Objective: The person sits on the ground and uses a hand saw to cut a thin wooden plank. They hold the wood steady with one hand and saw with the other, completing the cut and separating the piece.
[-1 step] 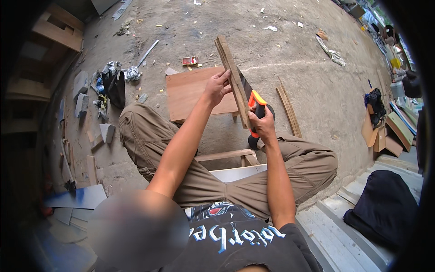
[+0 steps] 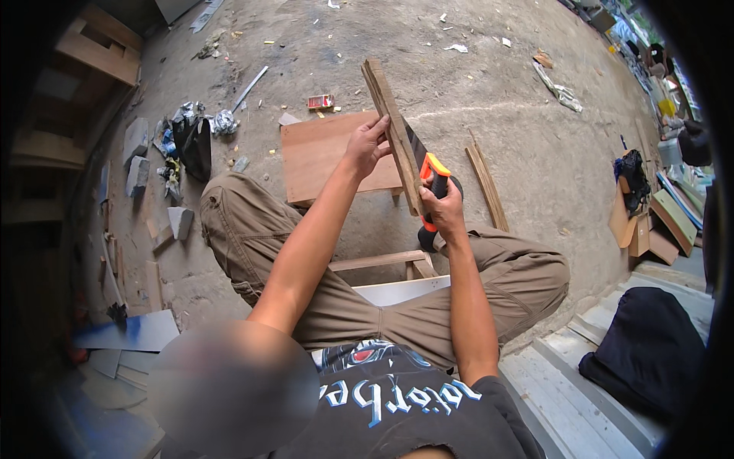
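Floor (image 2: pixel 428 46): grey, scrap-strewn
Change since earlier: we see almost none
Wood strip (image 2: pixel 401 153): brown, grooved, slanting between our hands
Left hand (image 2: pixel 368 144): fingers pinching the strip
Right hand (image 2: pixel 445 208): curled round the orange-black saw (image 2: pixel 436 164)

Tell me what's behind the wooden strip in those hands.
Past the right edge of the wooden strip, a dark saw blade shows; past its left edge, a reddish-brown board and bare ground. The strip covers how far blade and board run behind it.
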Available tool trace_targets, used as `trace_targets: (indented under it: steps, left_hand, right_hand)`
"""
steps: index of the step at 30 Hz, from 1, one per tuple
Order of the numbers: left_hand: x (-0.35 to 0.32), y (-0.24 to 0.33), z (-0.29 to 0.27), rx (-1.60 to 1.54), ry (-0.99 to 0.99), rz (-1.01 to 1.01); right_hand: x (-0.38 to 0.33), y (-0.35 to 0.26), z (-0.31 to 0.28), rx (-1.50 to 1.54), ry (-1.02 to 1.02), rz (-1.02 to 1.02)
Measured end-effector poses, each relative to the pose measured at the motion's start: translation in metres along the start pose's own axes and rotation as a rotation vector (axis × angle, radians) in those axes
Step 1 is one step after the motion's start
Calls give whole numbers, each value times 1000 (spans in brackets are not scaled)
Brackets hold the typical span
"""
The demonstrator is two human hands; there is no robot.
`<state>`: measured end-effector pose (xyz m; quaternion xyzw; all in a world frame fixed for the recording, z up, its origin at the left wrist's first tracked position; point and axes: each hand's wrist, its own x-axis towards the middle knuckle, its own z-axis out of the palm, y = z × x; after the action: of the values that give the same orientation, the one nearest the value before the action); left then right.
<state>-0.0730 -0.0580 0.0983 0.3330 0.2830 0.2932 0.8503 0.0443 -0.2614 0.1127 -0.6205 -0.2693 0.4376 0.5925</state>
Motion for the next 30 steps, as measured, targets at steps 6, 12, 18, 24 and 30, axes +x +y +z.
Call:
trace_targets:
  steps: [6, 12, 18, 24, 30]
  left_hand:
    - [-18, 9, 14, 279, 197, 0]
    - [-30, 2, 21, 289, 200, -8]
    - [-33, -8, 25, 301, 190, -24]
    - [-35, -11, 21, 276, 194, -41]
    - [-33, -10, 18, 201, 183, -61]
  right_hand:
    - [-1, 4, 4, 106, 38, -89]
    - [1, 2, 8, 191, 38, -103]
    - [-5, -1, 8, 141, 3, -95]
    - [-5, -2, 9, 66, 9, -132]
    - [-5, 4, 10, 80, 39, -139]
